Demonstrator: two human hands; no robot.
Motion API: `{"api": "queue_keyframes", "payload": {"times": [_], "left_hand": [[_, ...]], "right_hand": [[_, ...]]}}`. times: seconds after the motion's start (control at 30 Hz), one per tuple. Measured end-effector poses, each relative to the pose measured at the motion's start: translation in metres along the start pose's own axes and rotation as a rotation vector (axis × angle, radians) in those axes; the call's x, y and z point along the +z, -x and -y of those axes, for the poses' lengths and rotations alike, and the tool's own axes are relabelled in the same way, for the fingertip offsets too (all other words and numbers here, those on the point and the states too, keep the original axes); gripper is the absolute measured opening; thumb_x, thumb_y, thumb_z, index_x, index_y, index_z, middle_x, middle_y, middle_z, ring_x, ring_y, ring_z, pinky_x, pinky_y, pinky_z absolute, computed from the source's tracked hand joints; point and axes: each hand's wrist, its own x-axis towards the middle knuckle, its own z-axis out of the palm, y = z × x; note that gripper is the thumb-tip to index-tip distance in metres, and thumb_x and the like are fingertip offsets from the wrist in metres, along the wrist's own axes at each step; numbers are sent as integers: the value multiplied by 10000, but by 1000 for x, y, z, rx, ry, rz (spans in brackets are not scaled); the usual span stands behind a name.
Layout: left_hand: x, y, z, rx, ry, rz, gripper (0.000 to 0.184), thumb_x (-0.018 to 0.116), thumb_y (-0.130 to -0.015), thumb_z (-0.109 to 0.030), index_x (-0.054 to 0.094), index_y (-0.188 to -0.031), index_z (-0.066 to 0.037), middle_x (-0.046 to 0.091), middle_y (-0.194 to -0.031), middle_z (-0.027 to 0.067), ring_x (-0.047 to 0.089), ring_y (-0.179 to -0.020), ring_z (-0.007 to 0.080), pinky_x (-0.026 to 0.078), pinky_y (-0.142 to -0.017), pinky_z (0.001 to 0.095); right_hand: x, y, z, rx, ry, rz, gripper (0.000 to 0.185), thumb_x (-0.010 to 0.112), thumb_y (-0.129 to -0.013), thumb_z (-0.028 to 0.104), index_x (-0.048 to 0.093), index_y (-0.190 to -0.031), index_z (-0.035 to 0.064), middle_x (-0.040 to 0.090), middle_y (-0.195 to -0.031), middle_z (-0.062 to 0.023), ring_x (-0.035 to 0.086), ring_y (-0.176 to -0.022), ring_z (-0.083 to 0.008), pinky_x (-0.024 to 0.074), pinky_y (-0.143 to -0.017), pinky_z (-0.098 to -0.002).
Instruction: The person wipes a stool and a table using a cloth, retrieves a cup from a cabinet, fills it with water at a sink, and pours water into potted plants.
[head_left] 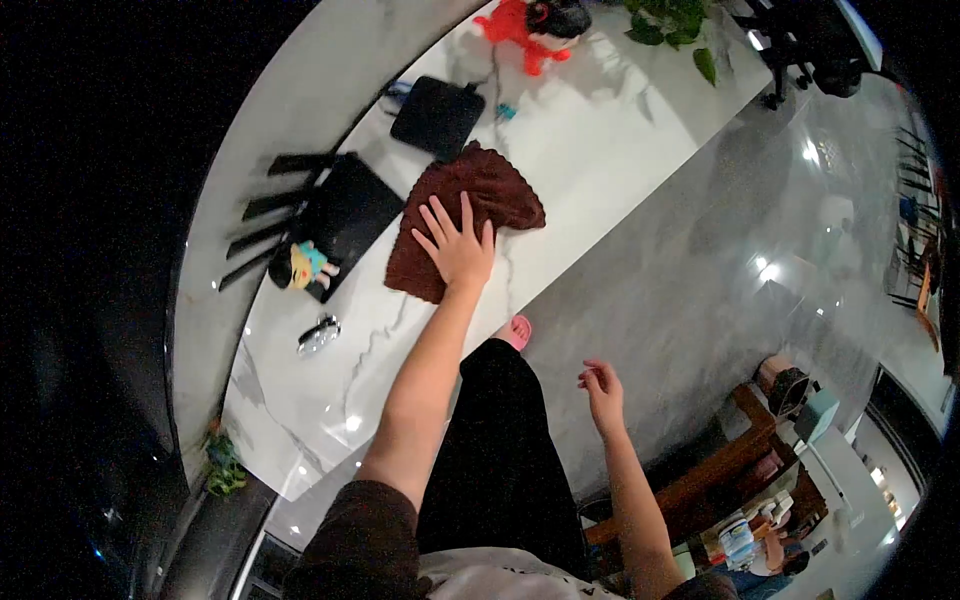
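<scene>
My left hand [457, 246] lies flat with fingers spread on a dark brown cloth [510, 200], pressing it against the white marble-patterned table [600, 150]. The cloth is rumpled, with a scalloped edge. Off the table, my right hand [602, 394] hangs over the grey floor, fingers loosely bent and a little apart, with nothing visible in it. Just beyond the cloth is a black square object [437, 115]. To its left rests a flat black object [350, 215] with several dark bars sticking out.
A small doll in blue [305, 267] and a shiny silver item [319, 335] sit at the table's left. Farther off are a red doll [530, 35], a tiny teal piece [507, 111] and a leafy plant [670, 22]. Another person [770, 555] is at lower right.
</scene>
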Motion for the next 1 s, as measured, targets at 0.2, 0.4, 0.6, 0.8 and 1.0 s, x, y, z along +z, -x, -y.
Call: {"api": "queue_keyframes", "payload": {"times": [0.2, 0.4, 0.6, 0.8, 1.0], "left_hand": [[-9, -10, -20, 197, -49, 184, 567, 337, -866, -435, 241, -1346, -147, 116, -1387, 220, 13, -1292, 381, 0, -957, 619], [4, 24, -81, 426, 133, 277, 590, 438, -815, -467, 292, -1318, -195, 149, -1387, 158, 72, -1292, 347, 31, -943, 656], [-10, 55, -65, 424, 230, 387, 563, 546, -781, -403, 338, -1289, -277, 198, -1384, 78, 175, -1280, 284, 128, -959, 632], [3, 65, -61, 313, 128, 411, 690, 632, -739, -313, 257, -1318, -333, 173, -1399, 50, 196, -1277, 276, 92, -986, 603], [-21, 28, -80, 153, 99, 464, 847, 642, -623, -547, 272, -1324, -248, 141, -1393, 141, 91, -1294, 332, 15, -979, 615]], "right_hand": [[12, -47, 30, 41, -62, -75, 165, 488, -824, 80, 541, -965, 14, 581, -791, -77, 555, -732, -134, 445, -676, -257], [74, -139, 187, -644, 325, -206, 199, 534, -770, 76, 538, -966, 38, 512, -989, -128, 546, -809, -274, 452, -709, -332], [151, -237, 270, -768, 657, -18, 343, 569, -720, 92, 518, -1056, 133, 443, -1081, -136, 533, -877, -300, 474, -717, -377], [144, -261, 255, -765, 816, 53, 308, 574, -707, 77, 557, -1009, 130, 477, -1001, -127, 524, -873, -296, 473, -710, -377], [81, -272, 269, -837, 380, -66, 106, 607, -743, 115, 647, -832, 75, 506, -884, -124, 528, -760, -288, 440, -668, -343]]}}
